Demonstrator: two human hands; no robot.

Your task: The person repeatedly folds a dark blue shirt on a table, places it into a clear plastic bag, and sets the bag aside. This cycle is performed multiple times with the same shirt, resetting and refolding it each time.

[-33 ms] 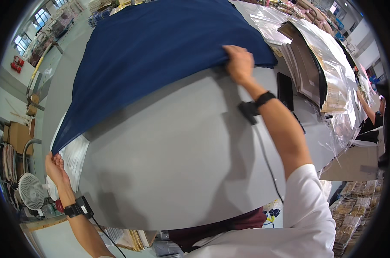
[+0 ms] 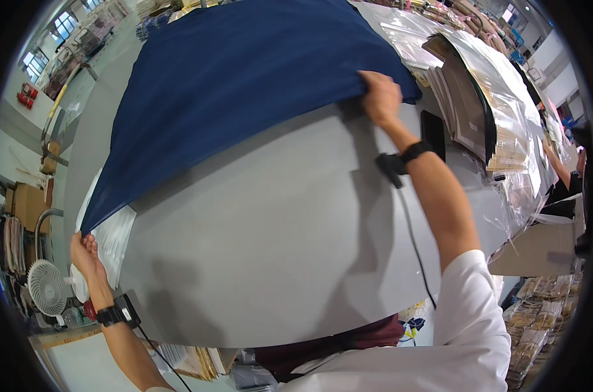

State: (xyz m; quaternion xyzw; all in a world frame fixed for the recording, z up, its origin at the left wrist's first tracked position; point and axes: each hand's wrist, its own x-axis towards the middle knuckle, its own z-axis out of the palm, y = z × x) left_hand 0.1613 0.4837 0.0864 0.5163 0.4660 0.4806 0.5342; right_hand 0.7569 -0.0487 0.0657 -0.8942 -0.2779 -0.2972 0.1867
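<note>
Blue cloth held at two corners

Cloth [image 2: 244,85], big and dark blue, lies spread over the far part of the grey counter [image 2: 277,248]. Its near edge runs slanted from the low left up to the upper right.

The right hand [image 2: 380,98] pinches the near right corner of the cloth, fingers closed tight on the edge. The left hand [image 2: 84,251] is far out at the left side of the counter, and its fingers are closed on the other near corner. A stack of white sheets [image 2: 110,238] sits just beside that hand, partly under the cloth. Both wrists wear a black band [image 2: 415,151] with a thin wire.

To do this well, I think both hands should hold firm and move together, so the edge stays straight and flat with no folds.

Further out, piles of shiny clear bags [image 2: 499,111] sit on the right. A small white fan [image 2: 48,287] stands low on the left. Another person's arm [image 2: 557,166] shows at the far right.

Set beside the other picture, nothing has changed: both hands and the cloth are in the same places.
</note>
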